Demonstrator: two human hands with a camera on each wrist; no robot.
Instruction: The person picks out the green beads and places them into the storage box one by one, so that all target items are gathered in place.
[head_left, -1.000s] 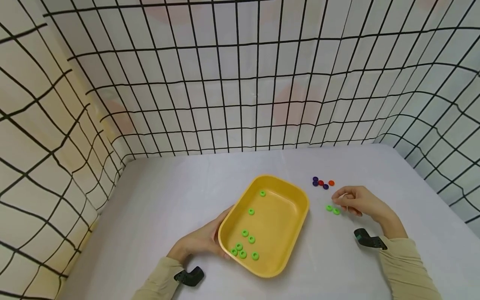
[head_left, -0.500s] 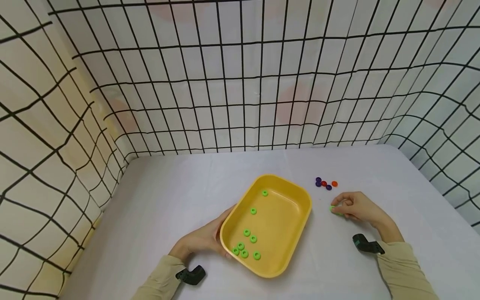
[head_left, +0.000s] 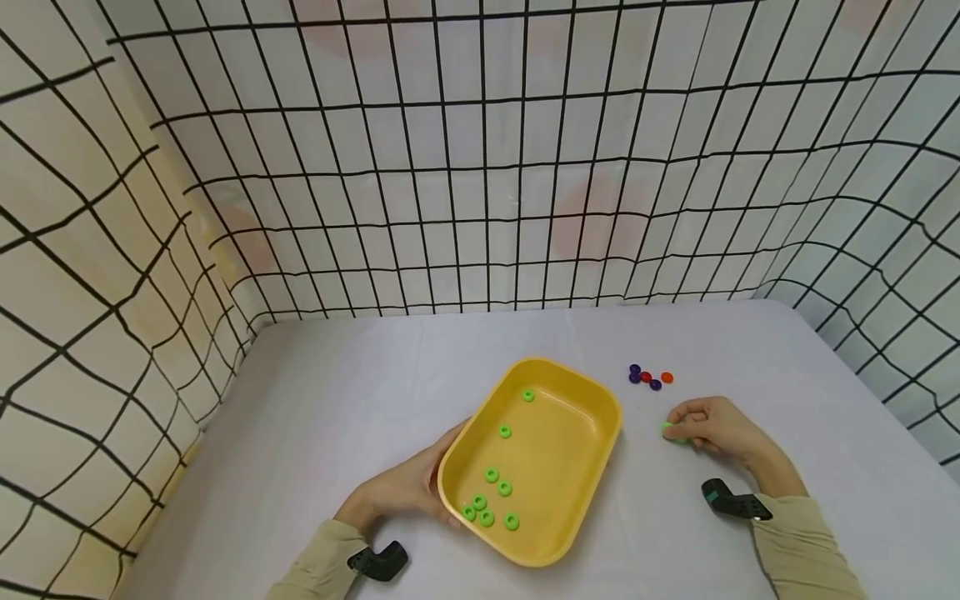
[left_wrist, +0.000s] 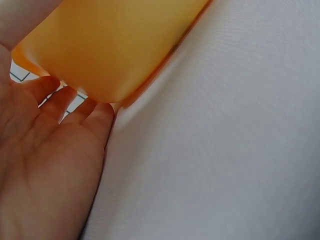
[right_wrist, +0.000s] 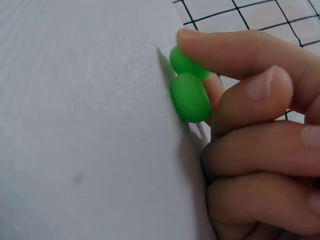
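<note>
A yellow tray [head_left: 558, 467] stands at the middle of the white table, tilted in angle to the left, with several green ring-shaped beads [head_left: 505, 488] in it. My left hand [head_left: 408, 487] grips its left side; in the left wrist view the fingers [left_wrist: 97, 117] curl against the tray's wall [left_wrist: 120, 55]. To the tray's right, my right hand [head_left: 716, 429] pinches a green bead [right_wrist: 182, 61] at the tabletop between thumb and a fingertip. A second green bead [right_wrist: 191, 98] lies right against it, while the other fingers stay curled.
Beyond the right hand lies a small group of loose beads: several purple ones [head_left: 635, 377], a red one [head_left: 646, 377] and an orange one [head_left: 667, 377]. A black wire grid [head_left: 486, 196] fences the white table [head_left: 315, 392] at the back and both sides.
My right hand has come down a little onto the pair of green beads beside the tray and now pinches one. The left hand keeps its hold on the tray.
</note>
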